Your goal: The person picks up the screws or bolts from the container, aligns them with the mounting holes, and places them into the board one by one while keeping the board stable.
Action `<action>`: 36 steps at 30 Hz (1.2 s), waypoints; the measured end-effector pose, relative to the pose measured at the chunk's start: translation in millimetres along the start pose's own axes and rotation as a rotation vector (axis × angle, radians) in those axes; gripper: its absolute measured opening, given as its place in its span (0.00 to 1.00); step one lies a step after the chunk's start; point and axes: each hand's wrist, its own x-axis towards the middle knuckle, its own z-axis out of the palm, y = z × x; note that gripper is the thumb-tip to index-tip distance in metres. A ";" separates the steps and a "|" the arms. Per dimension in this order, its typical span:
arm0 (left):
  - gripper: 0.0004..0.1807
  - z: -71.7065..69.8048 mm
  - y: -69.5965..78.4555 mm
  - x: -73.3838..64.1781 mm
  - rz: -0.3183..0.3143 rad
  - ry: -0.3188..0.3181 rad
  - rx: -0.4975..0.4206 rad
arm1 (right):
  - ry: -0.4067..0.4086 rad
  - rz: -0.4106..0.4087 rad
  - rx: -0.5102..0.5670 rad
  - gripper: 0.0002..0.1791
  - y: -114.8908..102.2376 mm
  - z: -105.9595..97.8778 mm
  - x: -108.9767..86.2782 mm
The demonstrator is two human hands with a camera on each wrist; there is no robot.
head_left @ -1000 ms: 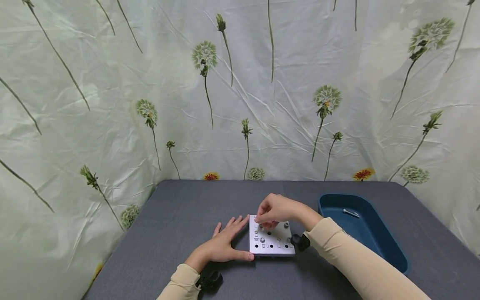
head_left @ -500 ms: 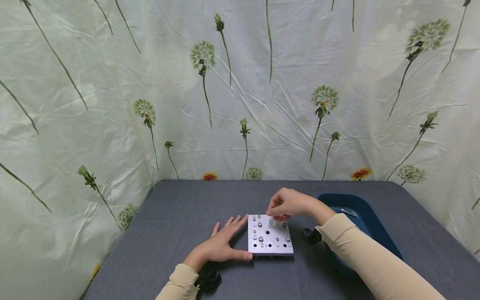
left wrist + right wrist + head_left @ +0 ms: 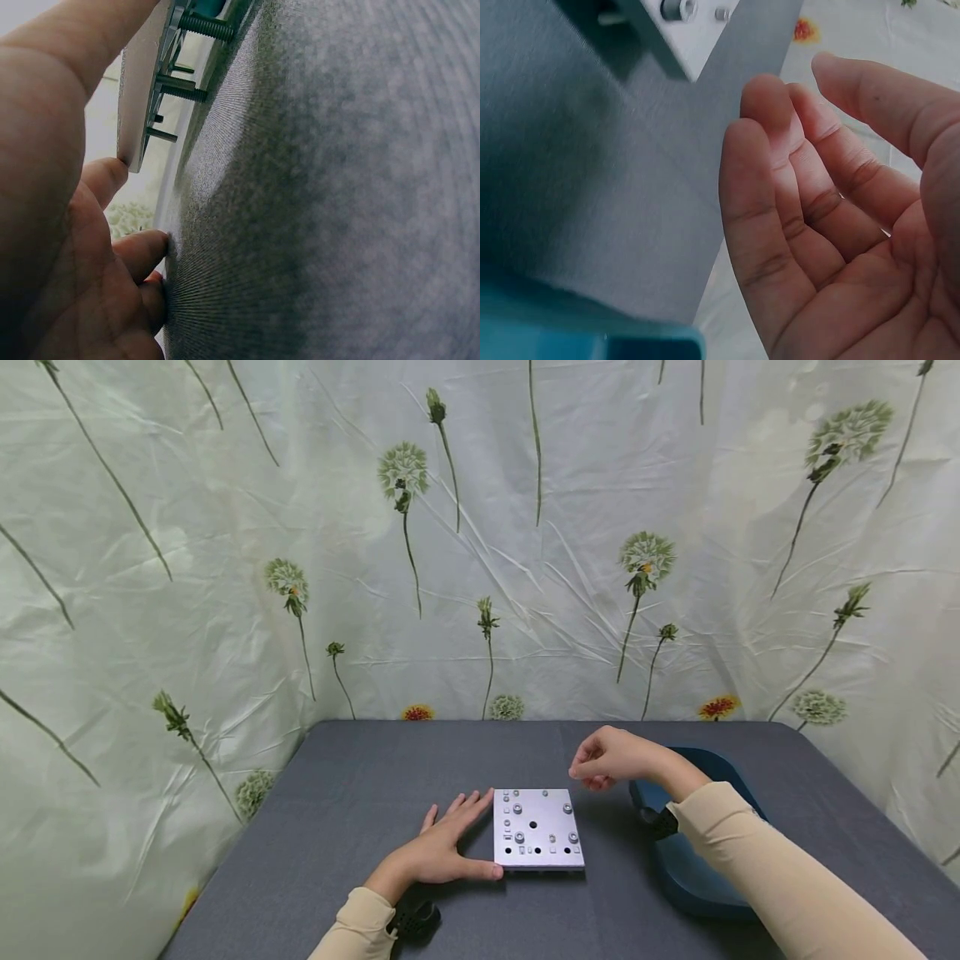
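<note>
A square silver metal plate point(image 3: 543, 816) lies on the dark grey table, set with several small screws point(image 3: 517, 808) and black holes. In the left wrist view, threaded bolts point(image 3: 206, 28) stick out from its underside. My left hand point(image 3: 438, 856) spans the plate's left edge, thumb at the near corner and index fingertip at the far corner. Beyond the plate's far right corner, my right hand point(image 3: 618, 756) hovers in the air. Its fingers point(image 3: 748, 187) are loosely bent, with nothing between them and the thumb in the right wrist view.
A dark blue tray point(image 3: 701, 897) stands right of the plate, partly covered by the right forearm. Behind the grey table point(image 3: 420, 760) hangs a pale curtain point(image 3: 337, 527) printed with dandelions.
My right hand has lifted off the plate and moved right, away from it towards the tray. More screws on the plate show now. My left hand stays at the plate's left edge.
</note>
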 end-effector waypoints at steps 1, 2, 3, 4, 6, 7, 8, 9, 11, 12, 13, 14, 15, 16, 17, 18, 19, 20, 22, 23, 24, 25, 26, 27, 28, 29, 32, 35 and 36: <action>0.62 0.0 -0.1 -0.3 0.002 0.000 -0.001 | 0.003 -0.002 0.000 0.10 2.1 -1.8 -1.4; 0.62 0.0 -0.3 -0.6 0.000 0.000 -0.003 | 0.005 -0.005 -0.002 0.10 4.1 -3.6 -2.9; 0.62 -0.2 -0.2 -0.8 0.000 0.000 -0.004 | 0.009 -0.006 -0.002 0.10 6.2 -5.4 -4.2; 0.63 -0.5 -0.3 -1.2 -0.001 -0.004 -0.002 | 0.010 -0.004 0.001 0.10 8.2 -7.2 -5.3; 0.63 -0.5 -0.9 -0.9 -0.002 -0.005 -0.005 | 0.014 0.001 0.010 0.11 12.6 -10.7 -7.4; 0.63 -0.5 -1.4 -0.9 -0.001 -0.005 -0.005 | 0.014 0.006 0.016 0.11 14.7 -12.4 -8.4; 0.63 -0.5 -1.6 -0.7 -0.004 -0.007 -0.006 | 0.015 0.010 0.020 0.11 16.8 -14.1 -9.1; 0.62 -0.6 -1.6 -0.6 -0.003 -0.007 -0.005 | 0.018 0.022 0.030 0.11 18.8 -15.7 -9.9; 0.62 -0.3 -1.7 -0.3 0.000 -0.002 -0.005 | 0.023 0.037 0.042 0.12 23.1 -19.0 -11.4; 0.61 -0.2 -1.6 -0.2 0.003 -0.001 -0.003 | 0.025 0.040 0.042 0.12 25.1 -20.7 -12.4; 0.61 -0.1 -1.4 0.0 0.005 0.001 0.000 | 0.030 0.046 0.046 0.12 27.3 -22.3 -13.3; 0.61 -0.1 -0.9 0.0 0.006 0.002 0.001 | 0.034 0.050 0.048 0.12 29.2 -23.9 -14.6; 0.61 0.0 -0.7 0.0 0.009 0.004 0.002 | 0.037 0.058 0.058 0.12 30.9 -25.4 -15.7; 0.61 0.1 -0.6 0.0 0.010 0.004 0.003 | 0.039 0.061 0.060 0.12 32.9 -27.0 -16.8; 0.61 0.1 -0.4 0.0 0.011 0.005 0.003 | 0.041 0.067 0.068 0.12 34.6 -28.5 -18.2; 0.61 0.1 -0.3 0.0 0.012 0.006 0.002 | 0.042 0.070 0.069 0.13 36.6 -30.2 -19.7; 0.61 0.1 -0.1 -0.1 0.011 0.006 0.002 | 0.043 0.077 0.076 0.12 38.5 -31.8 -21.0; 0.61 -0.1 0.2 -0.3 0.011 0.005 0.001 | 0.045 0.085 0.082 0.12 40.4 -33.4 -22.3; 0.61 -0.4 0.7 -0.5 0.009 0.005 0.000 | 0.048 0.098 0.089 0.13 44.4 -36.6 -24.6; 0.61 -0.6 1.0 -0.7 0.008 0.005 0.001 | 0.048 0.102 0.094 0.13 46.8 -38.3 -25.7; 0.61 -0.6 1.0 -0.8 0.007 0.005 0.002 | 0.050 0.106 0.096 0.13 49.1 -39.8 -26.9; 0.61 -0.7 1.2 -0.9 0.007 0.004 0.002 | 0.051 0.111 0.103 0.13 51.2 -41.3 -28.0; 0.62 -0.8 1.2 -0.9 0.007 0.003 0.002 | 0.052 0.119 0.112 0.14 53.5 -42.7 -29.0; 0.62 -0.6 1.0 -1.0 0.009 0.003 0.002 | 0.053 0.122 0.117 0.14 55.8 -44.1 -30.2; 0.62 -0.5 0.8 -1.2 0.009 0.003 0.000 | 0.054 0.126 0.122 0.14 58.2 -45.6 -31.4; 0.62 -0.4 0.5 -1.3 0.011 0.005 -0.004 | 0.056 0.129 0.123 0.14 60.7 -47.0 -32.6; 0.63 0.3 -1.2 -1.7 0.022 0.007 -0.020 | 0.064 0.143 0.121 0.14 68.4 -50.7 -36.2; 0.63 0.7 -3.1 -2.1 0.039 0.011 -0.034 | 0.079 0.162 0.108 0.15 76.5 -53.5 -39.7; 0.63 0.9 -3.8 -2.0 0.041 0.009 -0.035 | 0.085 0.170 0.104 0.15 79.3 -54.3 -40.7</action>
